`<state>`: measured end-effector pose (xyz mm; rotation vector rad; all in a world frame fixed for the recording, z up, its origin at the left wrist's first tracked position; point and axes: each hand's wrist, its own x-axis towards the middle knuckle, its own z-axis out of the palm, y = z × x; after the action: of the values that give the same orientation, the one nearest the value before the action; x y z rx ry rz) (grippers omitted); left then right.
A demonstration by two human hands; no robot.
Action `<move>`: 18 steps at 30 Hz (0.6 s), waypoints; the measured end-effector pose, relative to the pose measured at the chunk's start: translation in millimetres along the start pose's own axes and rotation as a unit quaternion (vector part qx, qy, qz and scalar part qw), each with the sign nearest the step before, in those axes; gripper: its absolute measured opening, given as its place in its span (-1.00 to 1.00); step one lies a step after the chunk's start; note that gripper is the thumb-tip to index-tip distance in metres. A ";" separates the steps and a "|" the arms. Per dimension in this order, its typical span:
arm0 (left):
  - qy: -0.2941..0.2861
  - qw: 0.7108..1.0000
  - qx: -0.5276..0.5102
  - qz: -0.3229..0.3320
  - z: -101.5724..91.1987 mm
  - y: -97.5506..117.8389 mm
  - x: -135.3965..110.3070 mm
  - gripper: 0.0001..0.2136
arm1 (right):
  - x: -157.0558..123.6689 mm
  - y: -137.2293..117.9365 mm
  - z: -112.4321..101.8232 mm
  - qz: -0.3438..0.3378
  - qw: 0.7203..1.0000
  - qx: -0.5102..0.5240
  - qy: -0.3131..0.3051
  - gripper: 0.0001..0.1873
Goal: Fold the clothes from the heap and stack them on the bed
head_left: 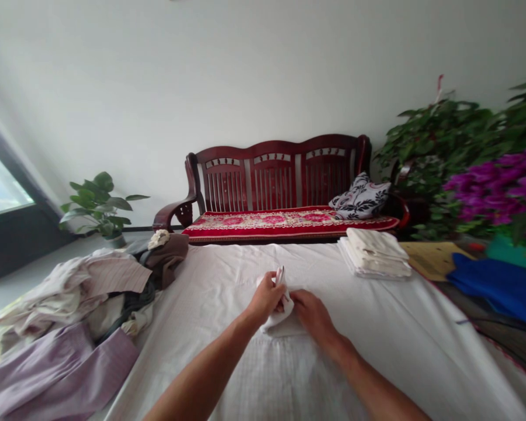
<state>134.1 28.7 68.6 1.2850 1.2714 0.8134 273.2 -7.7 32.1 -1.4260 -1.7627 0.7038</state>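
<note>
In the middle of the white-covered table, a small folded white cloth (277, 327) is partly raised. My left hand (269, 295) pinches its upper layers, and a folded edge sticks up between the thumb and fingers. My right hand (311, 313) is closed at the cloth's right side, with its fingertips on the fabric; they are partly hidden. Whether the cloth is a garment or a towel I cannot tell. To the right, a stack of folded white cloths (374, 252) lies near the table's far edge.
A loose heap of clothes (83, 292), with lilac fabric (65, 368) in front, fills the left side. Blue cloth (495, 286) lies at the right by purple flowers (499, 190). Behind the table stands a wooden bench (274, 181) with a patterned cushion (362, 199).
</note>
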 end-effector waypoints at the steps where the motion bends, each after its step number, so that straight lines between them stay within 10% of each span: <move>1: 0.001 1.000 -0.001 -0.001 1.1 -0.2 -0.3 -0.63 | 2.4 1.1 -6.6 0.039 0.998 0.040 0.008 -0.60; 11: -0.035 0.993 -0.099 -0.046 5.9 -8.0 7.7 -0.60 | 9.1 0.2 -20.7 0.150 0.972 0.138 -0.114 -0.28; 15: 0.037 0.991 0.032 0.127 -12.5 -22.6 -6.9 -0.60 | 7.2 2.5 -20.3 0.160 0.975 0.132 -0.081 -0.29; 18: 0.058 0.931 0.225 0.281 -23.4 -41.6 -29.3 -0.43 | 8.1 7.6 -19.3 0.149 0.978 0.134 -0.063 -0.30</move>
<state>97.6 -1.4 38.7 2.0558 1.2348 1.0402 292.5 1.2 38.7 -1.4968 -1.4905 1.1678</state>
